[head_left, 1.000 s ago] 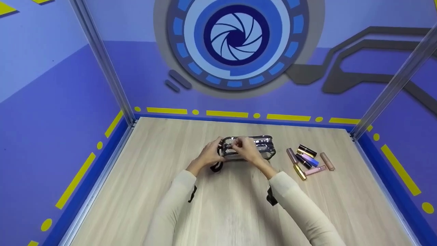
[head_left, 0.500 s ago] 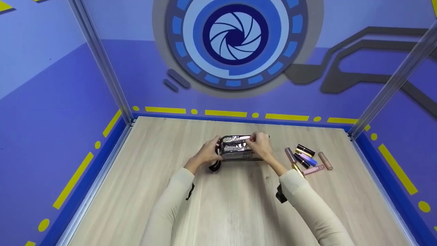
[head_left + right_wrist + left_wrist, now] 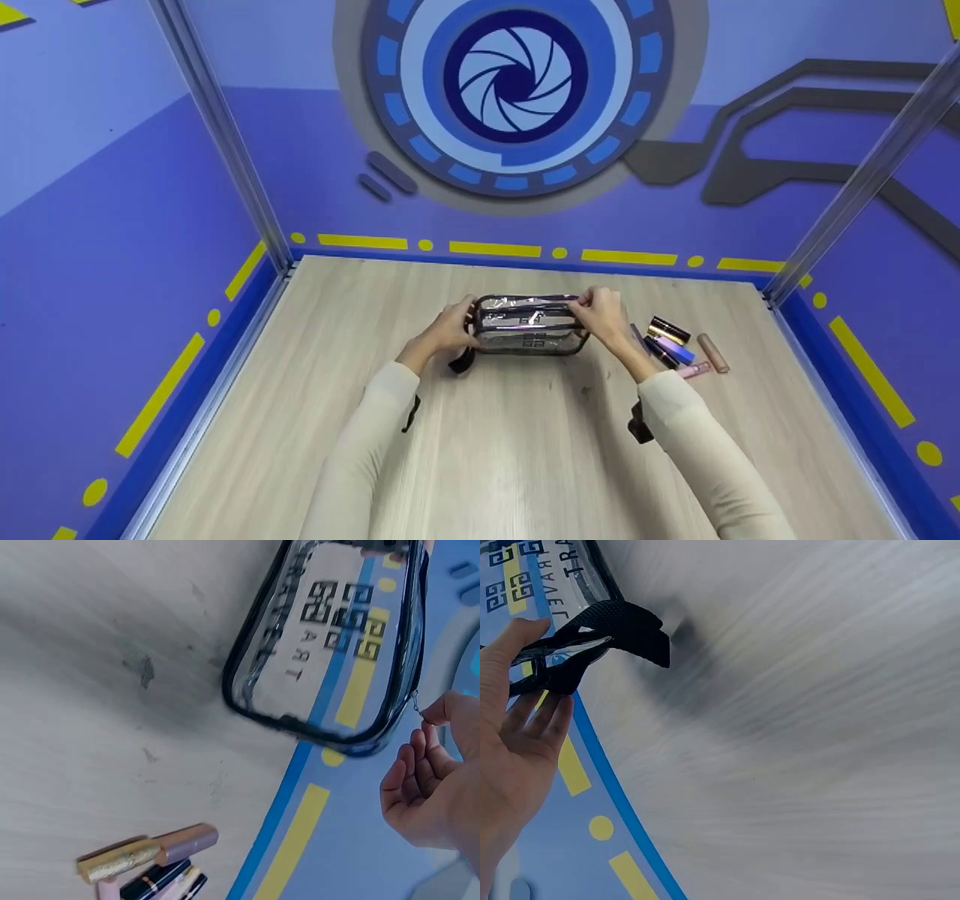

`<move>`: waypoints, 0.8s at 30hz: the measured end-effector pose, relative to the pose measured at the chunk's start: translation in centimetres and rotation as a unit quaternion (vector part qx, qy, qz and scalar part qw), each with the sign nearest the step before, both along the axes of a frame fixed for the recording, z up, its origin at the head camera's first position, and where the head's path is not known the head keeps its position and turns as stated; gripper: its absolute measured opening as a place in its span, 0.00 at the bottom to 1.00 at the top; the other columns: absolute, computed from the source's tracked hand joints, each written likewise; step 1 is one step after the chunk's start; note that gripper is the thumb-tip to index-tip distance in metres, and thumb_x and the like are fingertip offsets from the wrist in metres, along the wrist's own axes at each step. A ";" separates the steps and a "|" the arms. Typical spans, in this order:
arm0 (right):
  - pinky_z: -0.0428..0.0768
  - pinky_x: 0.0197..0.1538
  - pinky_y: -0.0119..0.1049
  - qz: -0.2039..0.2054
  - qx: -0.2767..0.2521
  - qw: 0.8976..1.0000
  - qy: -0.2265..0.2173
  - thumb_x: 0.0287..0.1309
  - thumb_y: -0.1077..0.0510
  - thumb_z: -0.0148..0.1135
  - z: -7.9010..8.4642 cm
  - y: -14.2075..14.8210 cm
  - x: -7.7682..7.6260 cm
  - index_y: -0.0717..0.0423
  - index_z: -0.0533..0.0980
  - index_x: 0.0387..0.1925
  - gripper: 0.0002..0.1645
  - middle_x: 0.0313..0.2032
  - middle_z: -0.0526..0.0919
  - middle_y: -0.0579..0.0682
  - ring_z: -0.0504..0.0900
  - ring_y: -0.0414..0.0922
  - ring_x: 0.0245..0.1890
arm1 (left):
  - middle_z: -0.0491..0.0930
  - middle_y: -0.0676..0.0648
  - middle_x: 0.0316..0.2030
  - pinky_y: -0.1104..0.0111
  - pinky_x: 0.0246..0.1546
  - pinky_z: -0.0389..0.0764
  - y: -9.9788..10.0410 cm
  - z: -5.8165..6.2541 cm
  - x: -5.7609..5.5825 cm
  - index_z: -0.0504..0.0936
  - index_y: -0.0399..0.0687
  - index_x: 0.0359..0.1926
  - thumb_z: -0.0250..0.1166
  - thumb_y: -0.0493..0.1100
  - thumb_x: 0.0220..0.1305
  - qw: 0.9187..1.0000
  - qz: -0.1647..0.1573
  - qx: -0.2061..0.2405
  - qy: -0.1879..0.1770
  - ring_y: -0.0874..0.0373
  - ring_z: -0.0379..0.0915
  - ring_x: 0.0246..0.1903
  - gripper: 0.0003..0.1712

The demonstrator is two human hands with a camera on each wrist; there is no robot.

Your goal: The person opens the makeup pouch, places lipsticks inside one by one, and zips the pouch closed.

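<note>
A clear cosmetic bag [image 3: 532, 343] with black piping and dark square lettering stands on the wooden table in the head view. At its left end my left hand [image 3: 448, 328] grips the bag, thumb on the near side. A black strap loop [image 3: 622, 621] juts out beside that hand in the left wrist view. My right hand [image 3: 604, 313] is at the bag's top right corner. In the right wrist view its thumb and forefinger pinch a small metal zipper pull [image 3: 416, 703] at the bag's edge, the other fingers loosely curled.
Right of the bag lies a loose group of makeup tubes: a black and gold tube [image 3: 669, 330], a purple-blue tube [image 3: 679, 352], a pink tube [image 3: 693, 369] and a brownish tube [image 3: 712, 352]. My right forearm [image 3: 697, 442] partly covers this group. A blue wall [image 3: 420, 217] rises behind the table.
My right hand has moved right along the bag's top from near the left end to the right corner, pinching the zipper pull. The left hand and bag have shifted slightly left.
</note>
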State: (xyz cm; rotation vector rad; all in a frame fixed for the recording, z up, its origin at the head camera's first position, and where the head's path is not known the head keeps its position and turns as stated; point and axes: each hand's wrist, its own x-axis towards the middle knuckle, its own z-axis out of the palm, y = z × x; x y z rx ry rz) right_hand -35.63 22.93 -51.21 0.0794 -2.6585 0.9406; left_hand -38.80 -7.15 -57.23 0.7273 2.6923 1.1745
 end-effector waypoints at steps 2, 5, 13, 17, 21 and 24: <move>0.83 0.32 0.40 -0.002 0.001 1.000 -0.005 0.53 0.61 0.66 -0.1 0.6 0.1 0.63 0.84 0.26 0.08 0.25 0.89 0.58 0.80 0.45 0.21 | 0.79 0.35 0.60 0.49 0.65 0.78 -0.1 0.1 0.0 0.68 0.42 0.63 0.79 0.33 0.50 1.000 -0.001 0.000 -0.001 0.39 0.77 0.60 0.41; 0.83 0.35 0.44 -0.004 0.005 1.000 -0.011 0.53 0.60 0.65 -0.3 1.4 0.1 0.63 0.85 0.27 0.09 0.26 0.89 0.59 0.82 0.48 0.24 | 0.79 0.35 0.60 0.49 0.65 0.77 -0.3 0.2 0.0 0.68 0.42 0.64 0.79 0.34 0.51 1.000 -0.002 -0.003 -0.005 0.38 0.77 0.61 0.41; 0.84 0.44 0.53 -0.025 0.009 0.998 -0.052 0.57 0.59 0.63 -0.7 2.9 0.1 0.63 0.84 0.28 0.10 0.29 0.89 0.59 0.84 0.54 0.31 | 0.79 0.35 0.59 0.49 0.66 0.76 -0.2 0.8 -0.2 0.68 0.44 0.64 0.77 0.34 0.55 1.000 -0.002 -0.012 -0.015 0.39 0.76 0.61 0.39; 0.84 0.45 0.54 -0.024 0.003 0.998 -0.064 0.58 0.58 0.63 -1.0 3.0 0.1 0.63 0.85 0.29 0.11 0.31 0.89 0.60 0.84 0.53 0.31 | 0.77 0.35 0.61 0.48 0.67 0.74 -0.4 0.8 -0.4 0.67 0.45 0.65 0.77 0.34 0.55 0.999 0.006 -0.024 -0.024 0.39 0.73 0.64 0.39; 0.83 0.45 0.53 -0.021 -0.009 0.996 -0.083 0.60 0.57 0.63 -1.5 2.9 0.2 0.64 0.84 0.32 0.12 0.34 0.89 0.61 0.83 0.53 0.32 | 0.76 0.35 0.62 0.47 0.68 0.73 -0.3 0.9 -0.3 0.67 0.45 0.65 0.75 0.31 0.54 0.999 0.022 -0.031 -0.030 0.39 0.71 0.65 0.40; 0.82 0.42 0.48 -0.017 -0.018 0.995 -0.094 0.61 0.57 0.63 -2.0 2.9 0.2 0.64 0.84 0.33 0.12 0.34 0.88 0.60 0.81 0.50 0.31 | 0.76 0.35 0.62 0.47 0.68 0.73 0.3 1.5 -0.1 0.67 0.43 0.65 0.74 0.26 0.49 0.999 0.034 -0.019 -0.012 0.39 0.71 0.65 0.42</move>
